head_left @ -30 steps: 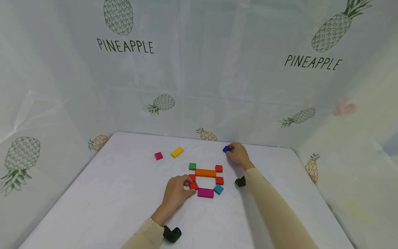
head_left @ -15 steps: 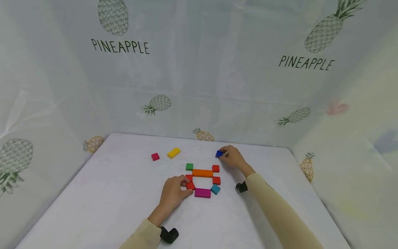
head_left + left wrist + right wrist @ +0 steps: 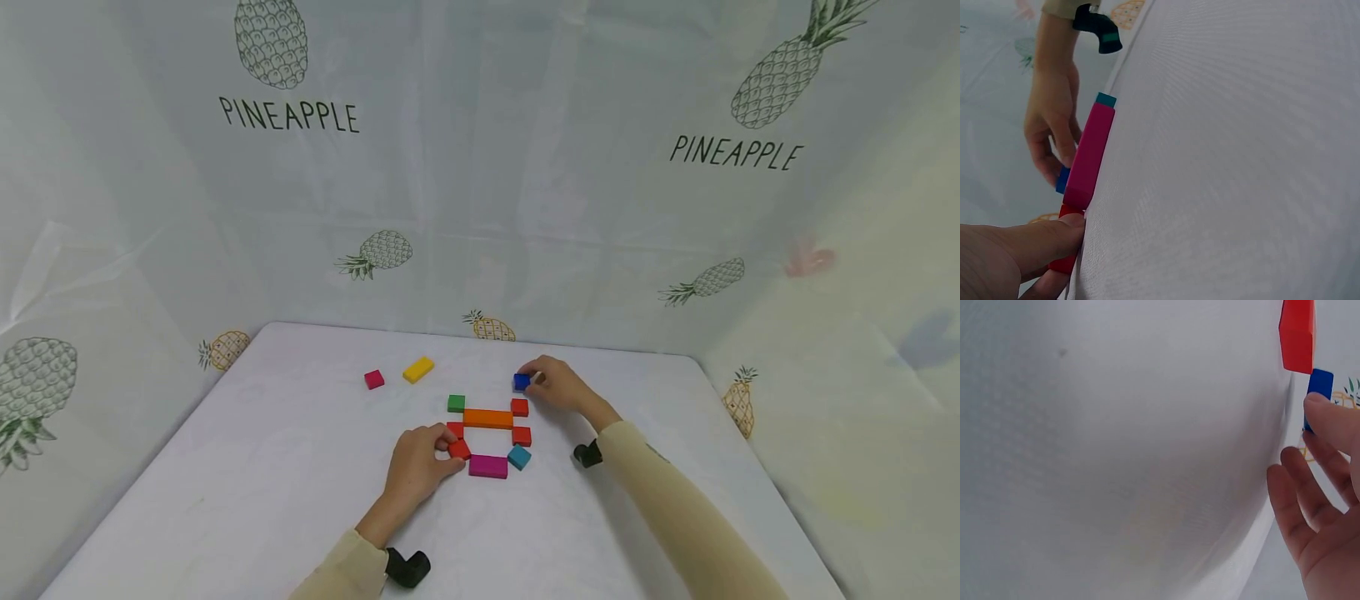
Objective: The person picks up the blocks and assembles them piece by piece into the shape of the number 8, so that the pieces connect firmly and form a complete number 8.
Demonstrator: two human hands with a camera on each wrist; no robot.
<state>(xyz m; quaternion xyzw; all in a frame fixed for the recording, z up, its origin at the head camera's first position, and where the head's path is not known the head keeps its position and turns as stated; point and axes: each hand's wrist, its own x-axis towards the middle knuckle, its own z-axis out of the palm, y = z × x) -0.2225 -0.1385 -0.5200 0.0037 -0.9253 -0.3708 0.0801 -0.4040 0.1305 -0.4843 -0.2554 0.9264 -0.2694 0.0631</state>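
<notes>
Between thumb and fingers, my right hand (image 3: 558, 385) pinches a blue block (image 3: 521, 382) just behind the upper right red block (image 3: 519, 407). In the right wrist view the thumb lies on the blue block (image 3: 1320, 384), and the other fingers are spread. My left hand (image 3: 415, 462) holds a tilted red block (image 3: 459, 449) at the lower left of a ring of blocks. That ring also has a long orange block (image 3: 488, 419), a green block (image 3: 456, 403), a magenta block (image 3: 488, 467), a teal block (image 3: 519, 457) and further red ones. The left wrist view shows the held red block (image 3: 1067, 262) against the magenta block's end.
A yellow block (image 3: 418, 369) and a crimson block (image 3: 374, 379) lie apart at the back left of the white table (image 3: 225, 500). Behind the table hangs a pineapple-print curtain (image 3: 480, 167). Black wrist mounts sit on both forearms.
My right hand has brought the blue block left and nearer, from the back toward the upper right red block. The left hand keeps its hold on the red block. The head view shifted slightly.
</notes>
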